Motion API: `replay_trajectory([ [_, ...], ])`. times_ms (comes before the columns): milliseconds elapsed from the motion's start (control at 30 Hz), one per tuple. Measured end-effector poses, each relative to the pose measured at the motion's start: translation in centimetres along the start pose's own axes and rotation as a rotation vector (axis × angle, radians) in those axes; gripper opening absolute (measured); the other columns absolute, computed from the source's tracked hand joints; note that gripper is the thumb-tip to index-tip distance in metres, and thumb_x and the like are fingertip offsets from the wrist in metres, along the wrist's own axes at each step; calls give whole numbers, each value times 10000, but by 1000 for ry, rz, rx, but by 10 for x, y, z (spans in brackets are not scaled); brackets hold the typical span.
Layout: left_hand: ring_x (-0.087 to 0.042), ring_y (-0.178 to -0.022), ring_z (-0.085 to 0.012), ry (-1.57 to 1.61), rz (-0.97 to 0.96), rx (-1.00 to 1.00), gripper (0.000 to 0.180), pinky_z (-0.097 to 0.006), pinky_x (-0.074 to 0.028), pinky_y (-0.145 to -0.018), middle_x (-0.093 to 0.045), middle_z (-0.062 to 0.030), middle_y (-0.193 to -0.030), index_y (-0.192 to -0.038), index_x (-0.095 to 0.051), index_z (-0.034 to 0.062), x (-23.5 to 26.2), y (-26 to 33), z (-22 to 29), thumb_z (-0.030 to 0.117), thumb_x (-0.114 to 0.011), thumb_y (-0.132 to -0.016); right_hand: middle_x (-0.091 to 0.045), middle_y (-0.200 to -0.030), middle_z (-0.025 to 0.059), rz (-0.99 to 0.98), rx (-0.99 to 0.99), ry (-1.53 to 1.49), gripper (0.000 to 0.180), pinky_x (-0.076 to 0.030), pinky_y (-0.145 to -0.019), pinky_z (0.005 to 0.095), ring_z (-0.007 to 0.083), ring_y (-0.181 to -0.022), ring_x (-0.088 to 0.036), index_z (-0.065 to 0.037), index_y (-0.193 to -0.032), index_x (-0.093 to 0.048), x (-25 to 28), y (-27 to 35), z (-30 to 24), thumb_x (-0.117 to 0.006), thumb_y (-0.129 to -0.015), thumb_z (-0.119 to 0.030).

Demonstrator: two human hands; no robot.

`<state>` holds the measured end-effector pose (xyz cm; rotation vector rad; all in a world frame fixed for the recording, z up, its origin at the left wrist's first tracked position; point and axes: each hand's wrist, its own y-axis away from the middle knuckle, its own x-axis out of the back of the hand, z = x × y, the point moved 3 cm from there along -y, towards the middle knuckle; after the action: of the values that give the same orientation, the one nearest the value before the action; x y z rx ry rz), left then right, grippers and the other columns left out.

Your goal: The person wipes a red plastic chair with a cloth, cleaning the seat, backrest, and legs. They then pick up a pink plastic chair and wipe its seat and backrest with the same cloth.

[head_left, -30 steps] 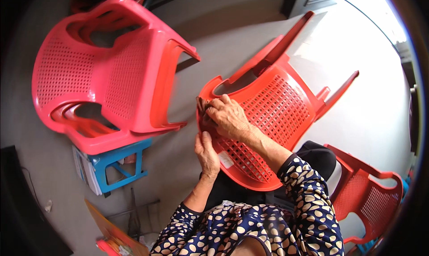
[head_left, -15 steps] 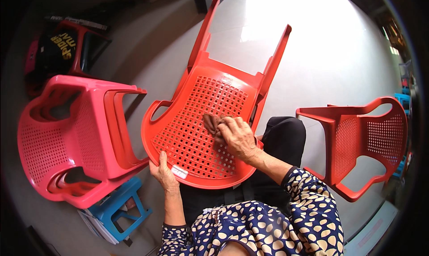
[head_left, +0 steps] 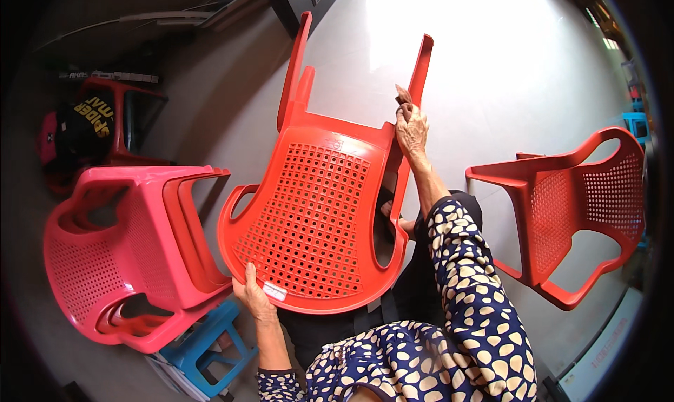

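A red plastic chair [head_left: 330, 307] with a perforated back lies tilted before me, its legs pointing away. My left hand [head_left: 253, 295] grips the rim of its backrest at the lower left, thumb on top beside a small white label [head_left: 274, 291]. Farther off, my right hand [head_left: 413, 129] is closed on a brown cloth [head_left: 402, 96] and presses it against the chair's right leg, near where that leg joins the seat. The fingertips of my right hand are partly hidden by the cloth and the leg.
Pink and red stacked chairs [head_left: 156, 233] lie on their side at the left, next to a blue stool [head_left: 203, 349]. Another red chair [head_left: 554, 219] lies at the right. At the far left stands a red chair with a black cloth [head_left: 88, 132] on it.
My right hand has moved with the brown cloth from the perforated backrest out to the chair's right leg. The left hand keeps its hold on the rim. The view has shifted slightly.
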<state>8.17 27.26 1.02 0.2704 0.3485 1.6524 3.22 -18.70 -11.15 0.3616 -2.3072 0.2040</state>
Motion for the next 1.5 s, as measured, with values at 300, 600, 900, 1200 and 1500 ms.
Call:
replay_trajectory([
  [300, -593, -1043, -228, -9, 13, -15, 373, -359, -493, -914, -567, -151, -1226, -1249, -474, -52, -3, 1, 4, 54, -581, -908, -614, -992, 317, -524, -254, -515, 563, -446, -801, 517, 428, -979, -597, 31, -1033, -612, 1, 129, -8, -405, -964, -488],
  [600, -604, -1033, -227, -21, 19, -14, 381, -349, -506, -894, -579, -139, -1214, -1260, -480, -47, 7, -7, -4, 52, -584, -906, -564, -937, 138, 40, 293, -10, 202, -436, -782, 438, 326, -891, -530, -61, -973, -572, 72, 138, -45, -649, -837, -189],
  [900, -609, -1011, -211, -3, 11, -12, 372, -338, -506, -875, -589, -131, -1191, -1238, -487, -50, 4, -5, -2, 67, -602, -903, -573, -977, 85, -144, 751, 277, 213, -448, -754, 402, 267, -933, -526, -73, -969, -602, 30, 74, -61, -611, -840, -243],
  [1200, -604, -983, -205, -6, 8, -110, 384, -335, -486, -893, -603, -130, -1151, -1219, -502, -47, -12, -3, 17, 35, -633, -867, -591, -1084, 158, 93, -9, 75, 430, -482, -809, 454, 352, -971, -562, -97, -1188, -510, 18, 30, -34, -656, -790, -172],
  [1500, -608, -954, -199, -153, -211, -462, 344, -327, -511, -848, -601, -140, -1140, -1232, -486, -40, -51, 22, 138, 37, -572, -908, -654, -1006, 170, -12, -109, -401, 302, -518, -801, 417, 321, -960, -656, -79, -1090, -538, 50, 63, 0, -644, -807, -90],
])
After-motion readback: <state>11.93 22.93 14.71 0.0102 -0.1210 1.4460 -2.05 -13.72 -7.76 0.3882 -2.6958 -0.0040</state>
